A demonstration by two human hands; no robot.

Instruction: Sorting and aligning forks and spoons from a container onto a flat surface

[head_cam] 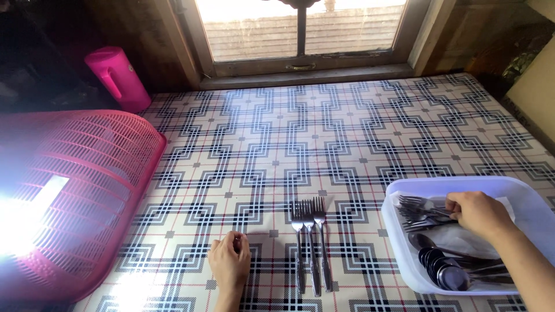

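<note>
Pink slatted basket (81,190) at left table edge, pink jug (117,78) behind it, window (300,29) beyond patterned tablecloth (324,133)

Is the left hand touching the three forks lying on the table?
No, the left hand rests on the patterned tablecloth, apart from the forks lying to its right.

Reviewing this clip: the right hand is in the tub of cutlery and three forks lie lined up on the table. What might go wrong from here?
The right hand grips forks tangled in a pile inside the tub; extra ones may lift along and drop. The tub sits near the table's edge, so a tug might shift it. Setting a fork down could knock the three forks out of line.
</note>
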